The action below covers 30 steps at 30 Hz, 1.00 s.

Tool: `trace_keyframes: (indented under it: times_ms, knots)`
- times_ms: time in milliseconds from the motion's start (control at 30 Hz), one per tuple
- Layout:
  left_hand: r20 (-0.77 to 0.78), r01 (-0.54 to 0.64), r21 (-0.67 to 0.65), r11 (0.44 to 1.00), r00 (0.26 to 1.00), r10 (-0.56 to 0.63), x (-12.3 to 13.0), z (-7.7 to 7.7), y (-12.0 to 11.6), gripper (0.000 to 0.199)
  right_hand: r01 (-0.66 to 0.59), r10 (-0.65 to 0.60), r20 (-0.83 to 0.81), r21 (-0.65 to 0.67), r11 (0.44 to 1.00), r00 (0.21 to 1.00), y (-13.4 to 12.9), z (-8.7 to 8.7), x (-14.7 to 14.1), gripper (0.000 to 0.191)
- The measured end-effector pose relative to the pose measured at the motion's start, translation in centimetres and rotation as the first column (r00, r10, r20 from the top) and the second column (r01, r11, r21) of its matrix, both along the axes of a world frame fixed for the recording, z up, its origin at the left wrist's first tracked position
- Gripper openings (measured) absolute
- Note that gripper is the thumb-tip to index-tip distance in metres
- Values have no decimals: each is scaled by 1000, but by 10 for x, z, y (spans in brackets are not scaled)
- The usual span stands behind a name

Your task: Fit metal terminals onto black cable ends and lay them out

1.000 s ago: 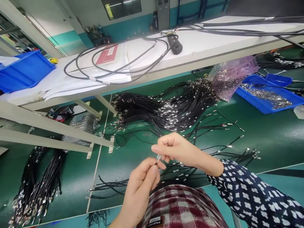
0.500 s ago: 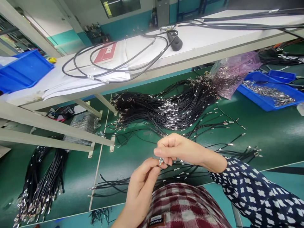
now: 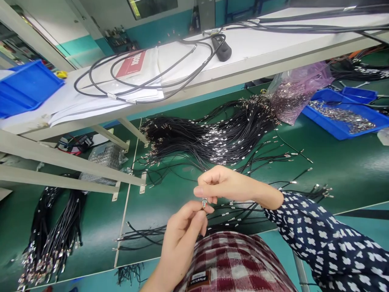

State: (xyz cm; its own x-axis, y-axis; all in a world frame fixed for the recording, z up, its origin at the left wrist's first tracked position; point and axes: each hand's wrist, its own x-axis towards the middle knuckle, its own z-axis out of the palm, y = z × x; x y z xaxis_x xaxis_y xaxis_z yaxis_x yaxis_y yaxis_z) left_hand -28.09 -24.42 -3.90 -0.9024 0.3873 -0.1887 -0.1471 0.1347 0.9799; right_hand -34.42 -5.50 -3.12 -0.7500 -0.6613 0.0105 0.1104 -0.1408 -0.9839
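A small metal connector (image 3: pixel 204 202) shows between my two hands, just above the near edge of the green table. My left hand (image 3: pixel 186 231) pinches its lower end between thumb and fingertips. From the right, my right hand (image 3: pixel 221 183) reaches over it, thumb and curled fingers closed at its upper end. Black cables with white labels (image 3: pixel 237 215) lie under and behind my hands. Farther back is a big bundle of black cables (image 3: pixel 219 140) with metal ends.
A raised white shelf (image 3: pixel 243 52) crosses the back, carrying looped cable and a blue bin (image 3: pixel 30 87). Its slanted legs stand at left. A blue tray of metal parts (image 3: pixel 343 117) and a pink bag (image 3: pixel 299 91) sit at right. Another cable bundle (image 3: pixel 57 231) lies at left.
The view has shifted slightly. Both hands stay together at the connector, which now shows a little more upright between them.
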Motion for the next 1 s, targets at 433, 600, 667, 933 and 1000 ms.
trace_keyframes:
  times_ms: [433, 600, 667, 933, 1000]
  knots:
    - [160, -12, 66, 998, 987, 1, -2, 4, 6, 23, 140, -112, -171, 159, 977, 979, -2, -2, -1, 47]
    - [172, -14, 61, 998, 985, 3, -2, 5, 7, 22, 156, -121, -187, 182, 971, 975, -2, -3, 0, 47]
    - [179, -17, 69, 997, 984, 4, -1, 5, 8, 22, 160, -124, -191, 185, 970, 974, -3, -3, 0, 46]
    - [203, -20, 85, 996, 979, 3, 0, 4, 8, 22, 178, -139, -193, 200, 964, 971, -5, -3, 0, 46]
    - [212, -21, 85, 996, 977, 3, -1, 3, 9, 22, 182, -144, -191, 201, 963, 971, -5, -5, -1, 47]
